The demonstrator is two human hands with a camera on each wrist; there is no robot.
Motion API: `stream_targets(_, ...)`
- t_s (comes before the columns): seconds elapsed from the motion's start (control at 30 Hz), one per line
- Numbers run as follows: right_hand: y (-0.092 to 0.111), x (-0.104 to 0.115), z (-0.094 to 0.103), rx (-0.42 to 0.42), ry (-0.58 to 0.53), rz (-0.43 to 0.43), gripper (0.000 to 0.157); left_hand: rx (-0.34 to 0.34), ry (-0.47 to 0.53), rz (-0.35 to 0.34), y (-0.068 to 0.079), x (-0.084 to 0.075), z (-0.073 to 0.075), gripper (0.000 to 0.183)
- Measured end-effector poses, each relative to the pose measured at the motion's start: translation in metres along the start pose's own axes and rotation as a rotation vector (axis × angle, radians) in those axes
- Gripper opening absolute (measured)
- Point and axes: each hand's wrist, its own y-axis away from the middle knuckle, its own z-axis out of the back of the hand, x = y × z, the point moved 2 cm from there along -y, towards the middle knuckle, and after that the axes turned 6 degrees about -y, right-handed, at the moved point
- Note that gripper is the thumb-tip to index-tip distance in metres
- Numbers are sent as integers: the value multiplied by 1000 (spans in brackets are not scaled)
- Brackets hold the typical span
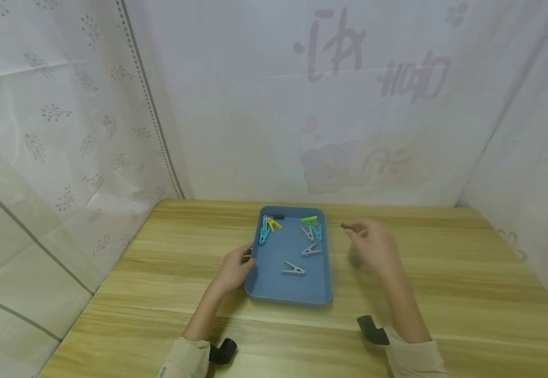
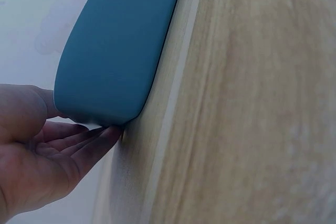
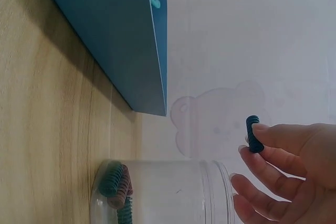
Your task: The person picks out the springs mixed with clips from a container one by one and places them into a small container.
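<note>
A blue tray (image 1: 287,294) lies on the table, and my left hand (image 1: 234,269) grips its left side. In the left wrist view the fingertips (image 2: 111,136) meet the tray's lower edge and the thumb is partly hidden behind its wall. Right of the tray, my right hand (image 1: 373,244) is raised, pinching a small dark green ridged cylinder (image 3: 254,134) between thumb and fingers. Beneath that hand stands a clear plastic jar (image 3: 163,190) holding several green and brown ridged cylinders (image 3: 111,179). The tray holds grey clothespins (image 1: 295,269), a yellow clothespin (image 1: 274,226), a green clothespin (image 1: 309,220) and blue clothespins (image 1: 264,235).
A dark cylinder (image 1: 279,217) lies inside the tray at its far end. The wooden table (image 1: 151,294) reaches back to a white printed curtain (image 1: 255,131). More patterned curtain (image 1: 56,147) hangs on the left. A black wrist-camera mount (image 1: 373,331) sits by each sleeve.
</note>
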Motion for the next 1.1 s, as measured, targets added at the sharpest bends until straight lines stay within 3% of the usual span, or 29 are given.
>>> stream_targets(1.1, 5, -17, 27, -51, 56, 5, 32, 4, 16, 15, 0, -3, 0, 48)
